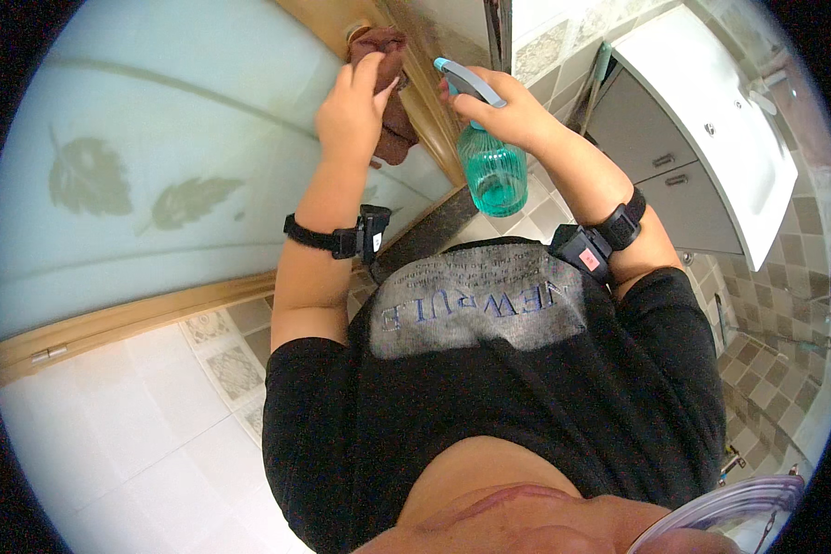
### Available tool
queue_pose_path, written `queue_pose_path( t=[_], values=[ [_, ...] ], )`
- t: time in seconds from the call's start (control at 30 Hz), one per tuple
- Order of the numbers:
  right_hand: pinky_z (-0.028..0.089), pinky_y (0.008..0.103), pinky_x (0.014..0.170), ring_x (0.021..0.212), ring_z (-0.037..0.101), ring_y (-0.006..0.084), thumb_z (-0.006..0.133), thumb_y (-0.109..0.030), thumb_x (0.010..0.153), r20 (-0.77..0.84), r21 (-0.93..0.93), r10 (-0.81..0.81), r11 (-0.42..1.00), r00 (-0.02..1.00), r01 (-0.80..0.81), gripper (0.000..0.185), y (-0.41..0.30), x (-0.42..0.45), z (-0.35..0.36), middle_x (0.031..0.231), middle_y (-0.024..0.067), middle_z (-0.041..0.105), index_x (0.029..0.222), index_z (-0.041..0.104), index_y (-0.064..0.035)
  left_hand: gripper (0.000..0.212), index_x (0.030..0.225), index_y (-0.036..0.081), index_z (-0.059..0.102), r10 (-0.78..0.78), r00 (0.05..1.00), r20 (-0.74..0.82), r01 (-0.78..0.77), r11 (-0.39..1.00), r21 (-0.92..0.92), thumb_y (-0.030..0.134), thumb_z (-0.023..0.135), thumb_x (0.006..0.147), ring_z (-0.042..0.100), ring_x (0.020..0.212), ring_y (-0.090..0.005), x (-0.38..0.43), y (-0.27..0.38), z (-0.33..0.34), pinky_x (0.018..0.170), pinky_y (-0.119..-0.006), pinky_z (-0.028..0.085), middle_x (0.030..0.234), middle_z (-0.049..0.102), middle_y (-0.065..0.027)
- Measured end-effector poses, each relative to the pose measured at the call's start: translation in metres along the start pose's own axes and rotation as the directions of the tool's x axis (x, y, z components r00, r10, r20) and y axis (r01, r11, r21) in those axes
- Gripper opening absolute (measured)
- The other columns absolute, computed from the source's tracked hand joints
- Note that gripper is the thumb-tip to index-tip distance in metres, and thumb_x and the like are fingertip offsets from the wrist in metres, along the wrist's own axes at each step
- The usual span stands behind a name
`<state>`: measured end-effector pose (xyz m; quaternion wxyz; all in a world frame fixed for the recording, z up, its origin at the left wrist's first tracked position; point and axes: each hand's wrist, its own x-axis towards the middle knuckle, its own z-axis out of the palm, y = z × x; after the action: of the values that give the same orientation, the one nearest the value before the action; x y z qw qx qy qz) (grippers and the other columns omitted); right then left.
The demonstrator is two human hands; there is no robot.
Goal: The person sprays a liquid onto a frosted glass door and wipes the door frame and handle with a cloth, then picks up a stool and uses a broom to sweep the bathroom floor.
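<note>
My left hand (352, 114) grips a brown cloth (393, 135) against the wooden edge of a door, just below a round door knob (357, 30). Part of the cloth hangs down past my fingers. In my right hand (502, 111) is a spray bottle, its green ribbed body (493, 173) hanging below the grey and blue trigger head (467, 82). Some liquid seems to lie at the bottom of the bottle. The nozzle points toward the door frame (429, 131). Frosted glass with leaf patterns (145, 180) fills the door on the left.
To the right stands a white washbasin (727, 131) on a grey cabinet (654, 152) with two handles. Beige and brown tiles (769, 374) cover the wall and floor there. A door hinge (48, 354) shows at lower left, beside white wall tiles (124, 429).
</note>
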<state>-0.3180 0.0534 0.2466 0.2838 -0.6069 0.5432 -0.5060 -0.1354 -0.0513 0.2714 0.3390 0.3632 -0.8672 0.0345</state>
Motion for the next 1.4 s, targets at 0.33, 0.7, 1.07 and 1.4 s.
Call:
queue_pose_path(
  t=[0.33,0.7,1.07,1.4],
  values=[
    [0.046,0.0279,0.083,0.093,0.06,0.0147,0.057,-0.017,0.082,0.016,0.004,0.036,0.999,0.999,-0.036,0.032,-0.013,0.0,-0.009,0.099,0.0077,0.064,0.11,0.057,-0.0002,0.035,0.109,0.009,0.056,-0.152,0.988,-0.001,0.149,0.974,-0.172,0.035,0.056,0.086,0.055,0.098,-0.0314,-0.028,-0.039,-0.032,0.083,-0.038,0.044,0.104,0.058,-0.0127],
    [0.046,0.0282,0.083,0.094,0.059,0.0145,0.056,-0.016,0.083,0.09,-0.019,-0.017,1.0,0.996,0.019,0.032,-0.017,0.006,0.0,0.1,0.0082,0.063,0.11,0.056,0.001,0.041,0.113,0.014,0.054,-0.055,0.997,0.046,0.053,0.998,0.042,0.031,0.067,0.078,0.06,0.087,-0.0303,-0.017,-0.007,-0.03,0.071,-0.037,0.049,0.1,0.061,-0.0113],
    [0.048,0.0268,0.077,0.087,0.059,0.0123,0.055,-0.015,0.084,0.093,0.007,-0.01,1.0,0.996,0.009,0.031,-0.011,0.004,0.005,0.1,0.0074,0.063,0.111,0.056,-0.0002,0.042,0.112,0.01,0.053,-0.201,0.978,0.052,0.206,0.972,-0.115,0.031,0.066,0.078,0.058,0.093,-0.031,-0.04,-0.027,-0.032,0.077,-0.037,0.047,0.103,0.06,-0.012],
    [0.047,0.0259,0.076,0.084,0.058,0.0115,0.056,-0.014,0.085,0.098,0.025,0.001,1.0,0.995,-0.003,0.029,-0.01,-0.002,0.0,0.102,0.0078,0.063,0.11,0.056,-0.0001,0.043,0.117,-0.002,0.049,-0.439,0.786,0.436,0.617,0.606,-0.502,0.021,0.064,0.084,0.057,0.1,-0.0227,-0.108,-0.053,-0.002,0.089,-0.033,0.043,0.107,0.06,-0.0134]
  ],
)
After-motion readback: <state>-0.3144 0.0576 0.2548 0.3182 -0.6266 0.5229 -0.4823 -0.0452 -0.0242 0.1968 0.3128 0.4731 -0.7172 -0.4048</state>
